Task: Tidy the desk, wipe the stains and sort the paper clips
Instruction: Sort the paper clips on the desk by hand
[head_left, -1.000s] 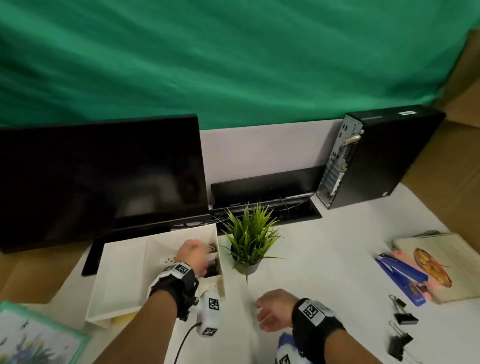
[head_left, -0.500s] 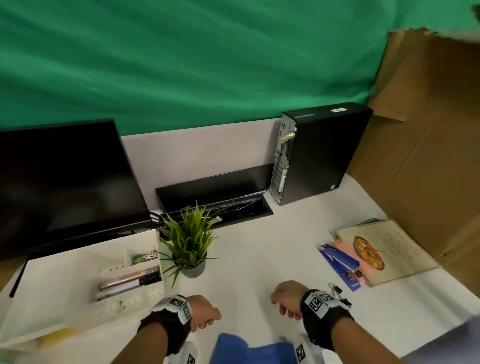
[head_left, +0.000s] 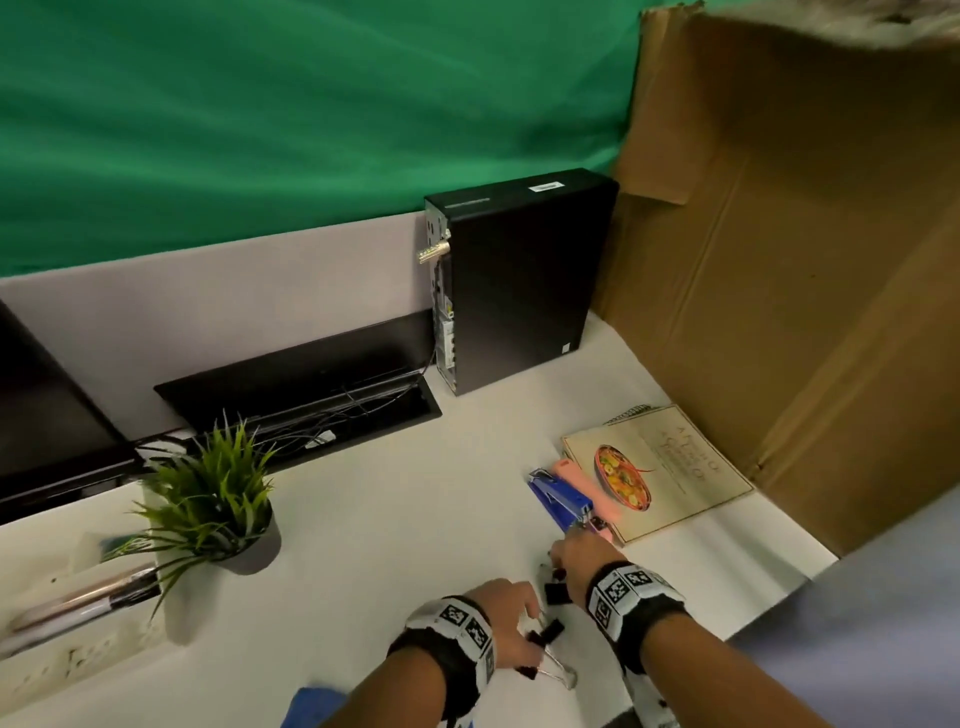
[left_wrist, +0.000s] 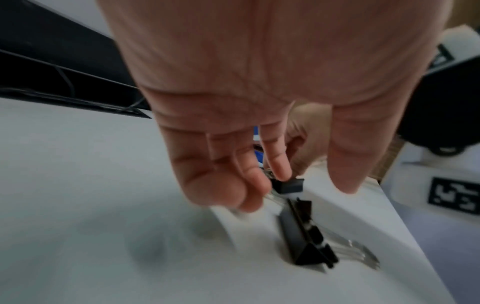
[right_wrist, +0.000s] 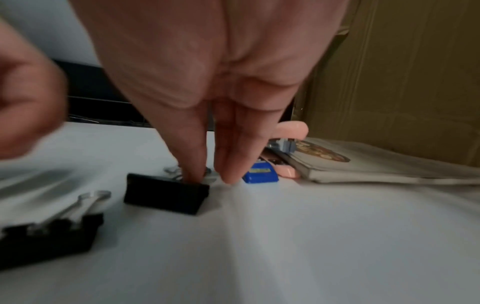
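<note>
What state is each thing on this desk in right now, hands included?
Left hand: fingers curled, pinching a binder clip's wire handle.
Right hand: fingertips down on a second binder clip, grip unclear.
Third binder clip: lying loose on the desk, handles folded flat.
Blue stapler: closed, lying beside the cookbook.
Cookbook: closed, flat.
Potted plant: upright.
Monitor: screen dark.
Blue cloth: crumpled at the near edge.
</note>
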